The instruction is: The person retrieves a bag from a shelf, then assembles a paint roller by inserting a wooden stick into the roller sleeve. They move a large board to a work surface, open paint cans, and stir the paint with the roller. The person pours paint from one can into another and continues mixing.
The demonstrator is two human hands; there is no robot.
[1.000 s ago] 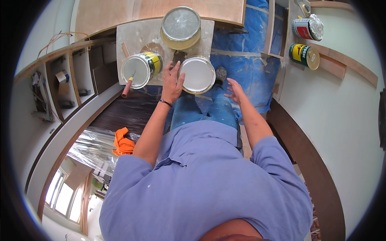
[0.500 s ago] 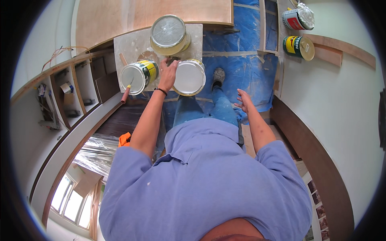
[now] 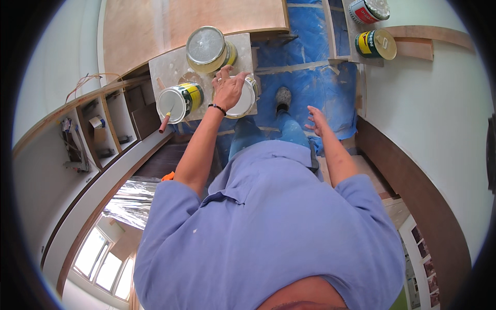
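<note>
My left hand (image 3: 229,92), a dark bead bracelet on its wrist, reaches over a white-topped paint can (image 3: 239,107) and hides part of that top. Its fingers are spread with nothing seen between them; whether they touch the can I cannot tell. Just beyond the fingertips stands a can with a pale round lid (image 3: 205,45). To the left, a green and yellow paint can (image 3: 172,102) has a thin tool with a reddish handle (image 3: 164,123) lying across its top edge. My right hand (image 3: 318,121) hangs in the air, open, over the blue floor sheeting.
The cans stand on a paint-spotted board (image 3: 170,66) beside a wooden panel (image 3: 191,15). Blue sheeting (image 3: 310,90) covers the floor around my feet. Two more cans, one of them green and yellow (image 3: 375,44), stand at the far right. Open cabinet compartments (image 3: 98,126) line the left.
My left hand has moved right, from between the cans to above the white-topped one, and its fingers have spread. My right hand stays open in the air. The view has shifted slightly.
</note>
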